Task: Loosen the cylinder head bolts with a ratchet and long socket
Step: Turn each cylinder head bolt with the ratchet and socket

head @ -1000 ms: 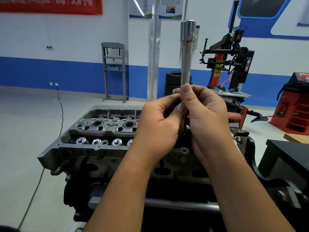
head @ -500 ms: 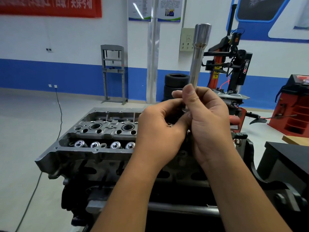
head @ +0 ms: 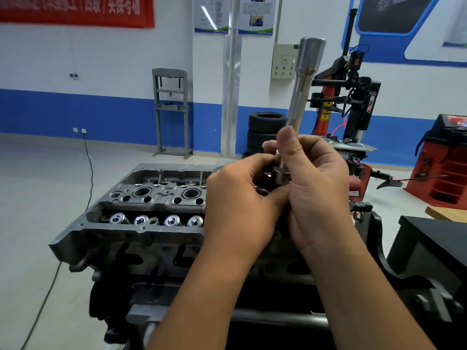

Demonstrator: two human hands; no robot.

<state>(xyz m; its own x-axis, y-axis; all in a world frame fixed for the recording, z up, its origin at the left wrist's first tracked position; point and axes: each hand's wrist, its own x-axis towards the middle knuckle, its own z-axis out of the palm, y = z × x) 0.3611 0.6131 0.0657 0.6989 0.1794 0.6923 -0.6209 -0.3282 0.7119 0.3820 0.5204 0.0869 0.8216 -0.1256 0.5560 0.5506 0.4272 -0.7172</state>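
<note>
A long silver socket (head: pixel 304 82) points up and tilts to the right, its wide end at the top. My right hand (head: pixel 316 188) grips its lower shaft, thumb up along it. My left hand (head: pixel 240 205) curls round something dark at the socket's base, mostly hidden, likely the ratchet head. Both hands hover over the right part of the grey cylinder head (head: pixel 141 205), which sits on an engine stand with valve springs and round bores showing at its left. No bolts are plain to see.
A black stand arm (head: pixel 394 261) and a black bench (head: pixel 434 238) are at the right. Behind stand a tyre changer (head: pixel 353 97), stacked tyres (head: pixel 265 130), a grey press frame (head: pixel 171 109) and a red machine (head: pixel 447 160). A cable (head: pixel 88 173) runs along the floor at left.
The socket has tilted from upright to leaning right, and its lower collar now shows between my hands. My hands stay together over the head.
</note>
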